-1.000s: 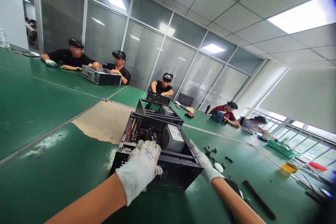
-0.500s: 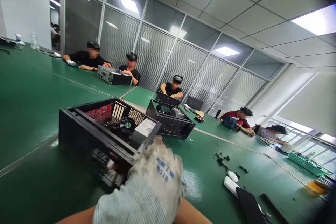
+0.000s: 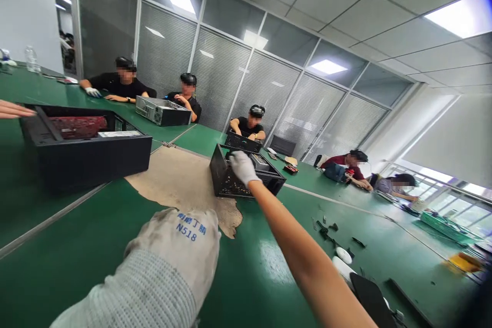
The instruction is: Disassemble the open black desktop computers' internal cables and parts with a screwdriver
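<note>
My left hand (image 3: 177,248), in a grey-white work glove with blue print, is over the table in the foreground. Its back faces me and its fingers are hidden. My right hand (image 3: 244,168), in a pale glove, reaches out to an open black computer case (image 3: 246,189). Its fingers are curled at the case's upper edge, partly hidden; a power supply (image 3: 261,163) shows inside. Another black computer case (image 3: 96,161), with a red board (image 3: 79,125) in it, stands at the left. A co-worker's bare hand (image 3: 15,109) is at its far left end.
A ragged tan sheet (image 3: 177,174) lies between the two cases on the green table (image 3: 253,251). Cables and small parts (image 3: 326,233) lie on the right, near a white and black object (image 3: 367,292). Several co-workers sit opposite, one behind a silver computer case (image 3: 154,110).
The case with the red board has moved left, uncovering the tan sheet. My left hand has come away from it, leftward. My right hand has come into view at the other case.
</note>
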`<state>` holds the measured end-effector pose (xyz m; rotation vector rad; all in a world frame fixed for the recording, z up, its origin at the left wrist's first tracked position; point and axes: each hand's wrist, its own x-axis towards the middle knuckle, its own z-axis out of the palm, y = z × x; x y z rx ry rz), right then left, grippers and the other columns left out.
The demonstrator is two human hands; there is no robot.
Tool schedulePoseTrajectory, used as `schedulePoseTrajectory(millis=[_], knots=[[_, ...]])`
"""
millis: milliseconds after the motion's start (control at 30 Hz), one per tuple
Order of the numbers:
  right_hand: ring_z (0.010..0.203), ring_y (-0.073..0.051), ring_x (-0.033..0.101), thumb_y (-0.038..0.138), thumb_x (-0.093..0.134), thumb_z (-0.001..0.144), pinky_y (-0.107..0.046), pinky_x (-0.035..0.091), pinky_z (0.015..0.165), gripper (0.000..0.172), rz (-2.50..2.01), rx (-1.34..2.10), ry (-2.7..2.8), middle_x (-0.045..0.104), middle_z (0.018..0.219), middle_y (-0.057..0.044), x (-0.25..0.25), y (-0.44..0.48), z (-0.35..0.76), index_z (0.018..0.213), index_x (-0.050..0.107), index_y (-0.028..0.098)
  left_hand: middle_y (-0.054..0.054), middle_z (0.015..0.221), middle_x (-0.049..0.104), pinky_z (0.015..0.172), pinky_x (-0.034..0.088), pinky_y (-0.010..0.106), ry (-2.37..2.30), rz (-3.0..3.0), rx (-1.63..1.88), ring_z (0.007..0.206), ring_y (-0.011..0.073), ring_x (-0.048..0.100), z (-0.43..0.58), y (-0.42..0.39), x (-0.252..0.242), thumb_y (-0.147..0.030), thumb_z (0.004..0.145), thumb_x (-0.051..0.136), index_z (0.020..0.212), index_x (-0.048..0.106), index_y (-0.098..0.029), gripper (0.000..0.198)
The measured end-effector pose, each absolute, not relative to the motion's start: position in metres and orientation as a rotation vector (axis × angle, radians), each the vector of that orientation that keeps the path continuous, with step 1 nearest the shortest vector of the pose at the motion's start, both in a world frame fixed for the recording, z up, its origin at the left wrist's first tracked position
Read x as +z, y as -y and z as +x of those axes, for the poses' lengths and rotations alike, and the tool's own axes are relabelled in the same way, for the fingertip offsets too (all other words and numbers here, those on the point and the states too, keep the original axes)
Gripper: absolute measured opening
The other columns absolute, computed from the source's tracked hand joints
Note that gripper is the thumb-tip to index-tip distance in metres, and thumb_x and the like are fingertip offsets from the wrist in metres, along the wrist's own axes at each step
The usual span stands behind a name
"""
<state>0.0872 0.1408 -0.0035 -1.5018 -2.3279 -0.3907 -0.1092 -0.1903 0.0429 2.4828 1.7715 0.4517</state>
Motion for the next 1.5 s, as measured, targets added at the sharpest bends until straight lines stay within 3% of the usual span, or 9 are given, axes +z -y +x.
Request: schedulePoseTrajectory(millis=[67,167,333,500,667,900,1133,1367,1500], knots=[[0.13,-0.023,0.055,0.024,0.028,0.107,-0.036,0.041,0.108,0.043,-1.835,-0.523,2.466,0.06,0.138,-0.02,-0.004,-0.155,0.138,0.143,0.05,0.014,0.007,0.077,0.068,0.07,0.05,0.035,-1.809,2.479,0.483,0.071,0.0245,0.068,-0.105,0.195,0.048,-0.038,0.092,0.055,0.115,0.069,-0.022,0.032],[0.117,-0.028,0.065,0.015,0.027,0.104,-0.043,0.047,0.098,0.044,-1.977,-0.509,2.517,0.066,0.126,-0.024,-0.01,-0.162,0.173,0.142,0.049,0.012,0.005,0.073,0.067,0.072,0.05,0.034,-1.84,2.489,0.491,0.073,0.024,0.068,-0.099,0.195,0.049,-0.038,0.093,0.055,0.113,0.07,-0.023,0.029],[0.113,-0.028,0.067,0.024,0.024,0.107,-0.044,0.05,0.093,0.043,-1.955,-0.507,2.634,0.067,0.128,-0.02,-0.013,-0.149,0.159,0.142,0.048,0.022,0.003,0.065,0.062,0.069,0.049,0.034,-1.84,2.543,0.377,0.066,0.0224,0.065,-0.103,0.179,0.039,-0.042,0.09,0.06,0.099,0.07,-0.021,0.025],[0.106,-0.025,0.069,0.021,0.026,0.105,-0.035,0.052,0.086,0.05,-1.543,-0.727,2.931,0.066,0.127,-0.019,-0.006,-0.085,0.146,0.154,0.034,0.019,0.009,0.072,0.066,0.072,0.05,0.041,-1.885,2.526,0.347,0.07,0.0283,0.066,-0.104,0.168,0.038,-0.047,0.091,0.058,0.101,0.069,-0.018,0.032],[0.092,-0.021,0.067,0.022,0.031,0.106,-0.028,0.047,0.078,0.046,-1.041,-0.762,3.08,0.071,0.111,-0.014,0.002,-0.023,0.144,0.149,0.047,0.019,0.01,0.079,0.068,0.074,0.05,0.041,-1.9,2.632,0.41,0.074,0.0276,0.067,-0.09,0.167,0.048,-0.041,0.096,0.051,0.11,0.066,-0.018,0.03],[0.07,-0.014,0.053,0.014,0.038,0.1,-0.025,0.037,0.066,0.043,-0.85,-0.446,2.93,0.069,0.092,-0.009,-0.009,-0.003,0.173,0.139,0.057,0.011,0.012,0.102,0.071,0.078,0.052,0.039,-1.744,2.824,0.447,0.082,0.0269,0.068,-0.088,0.166,0.08,-0.03,0.1,0.043,0.121,0.062,-0.02,0.03],[0.061,-0.012,0.043,0.023,0.027,0.106,-0.027,0.031,0.061,0.042,-0.719,-0.178,2.966,0.064,0.081,-0.005,0.0,0.053,0.195,0.115,0.067,0.012,0.014,0.117,0.068,0.082,0.051,0.04,-1.792,2.956,0.437,0.095,0.0285,0.069,-0.088,0.164,0.073,-0.015,0.098,0.039,0.128,0.059,-0.019,0.036],[0.071,-0.016,0.059,0.021,0.038,0.101,-0.027,0.046,0.072,0.038,-0.76,0.131,3.037,0.072,0.088,-0.009,-0.002,0.031,0.192,0.126,0.066,0.012,0.008,0.121,0.067,0.087,0.051,0.032,-1.085,3.302,0.363,0.103,0.021,0.066,-0.087,0.116,0.04,-0.006,0.094,0.046,0.123,0.058,-0.022,0.035],[0.084,-0.017,0.068,0.018,0.059,0.088,-0.026,0.053,0.078,0.017,-0.866,0.569,3.083,0.076,0.089,-0.005,-0.011,0.001,0.182,0.088,0.076,0.019,0.013,0.133,0.062,0.093,0.049,0.035,-1.103,3.298,0.236,0.114,0.0238,0.062,-0.089,0.079,0.022,0.002,0.089,0.046,0.125,0.059,-0.02,0.044]])
